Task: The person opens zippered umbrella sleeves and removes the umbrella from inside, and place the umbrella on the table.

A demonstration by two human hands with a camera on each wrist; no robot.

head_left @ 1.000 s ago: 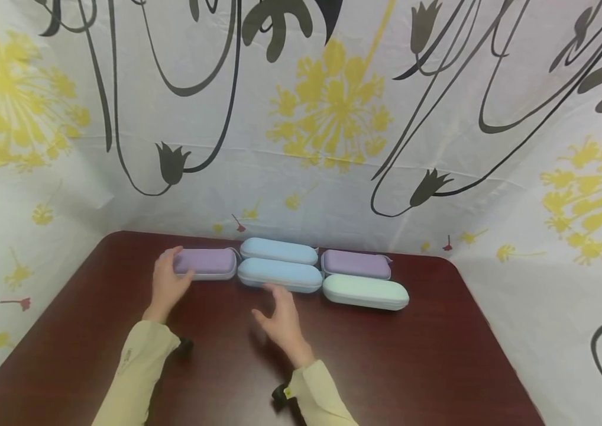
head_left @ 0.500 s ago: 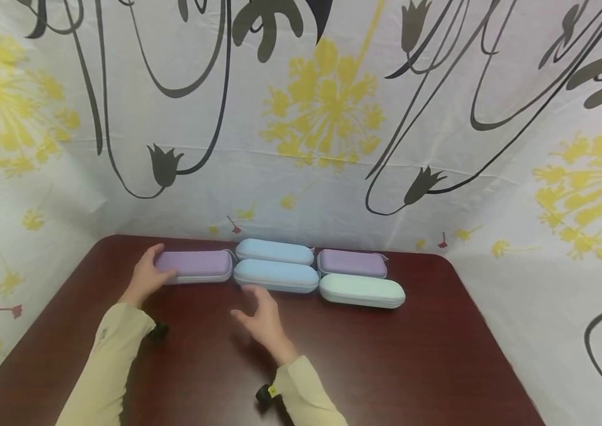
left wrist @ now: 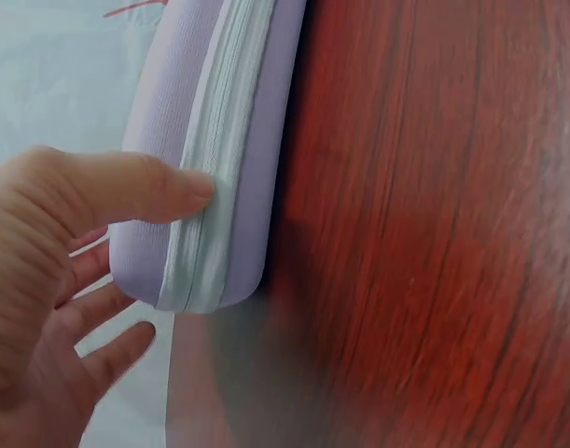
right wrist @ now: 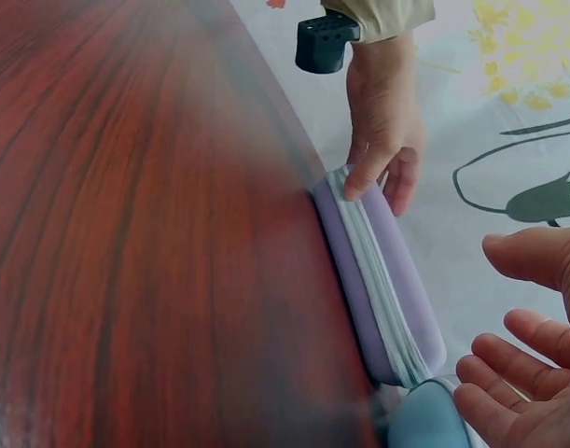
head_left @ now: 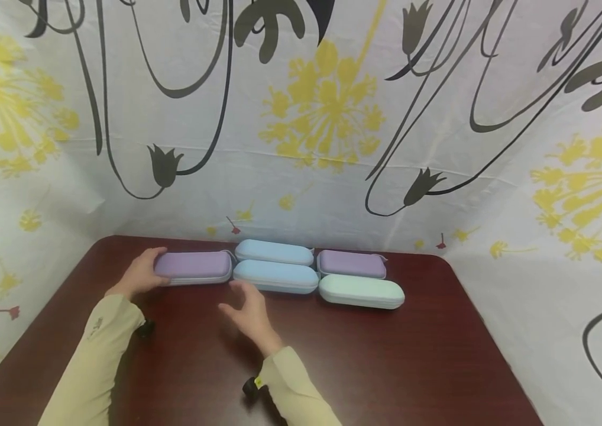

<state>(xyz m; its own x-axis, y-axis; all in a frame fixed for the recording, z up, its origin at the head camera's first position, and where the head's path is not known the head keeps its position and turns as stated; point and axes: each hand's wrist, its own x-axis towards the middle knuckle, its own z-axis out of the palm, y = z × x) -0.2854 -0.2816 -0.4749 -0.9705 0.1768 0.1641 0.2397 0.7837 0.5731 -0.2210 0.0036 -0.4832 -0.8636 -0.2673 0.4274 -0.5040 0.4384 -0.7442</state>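
A purple zippered case (head_left: 194,266) lies at the left end of a group of hard cases along the table's far edge. My left hand (head_left: 140,273) holds its left end. In the left wrist view, the thumb (left wrist: 163,189) presses on the pale zipper band; the other fingers reach behind the case and are partly hidden. Slightly above the table, my right hand (head_left: 252,316) is held with thumb and fingers spread, holding nothing. It is nearest to the front light blue case (head_left: 277,276), which touches or nearly touches the purple one's right end.
Behind the front blue case lies another light blue case (head_left: 274,251). Further right, a second purple case (head_left: 351,264) sits behind a mint green case (head_left: 362,291). A patterned cloth (head_left: 216,177) hangs close behind the dark red-brown table (head_left: 386,367).
My left hand has slid left to the end of the purple case, uncovering more of its top. My right hand has moved left, still spread. The cases look unmoved apart from a slight view shift.
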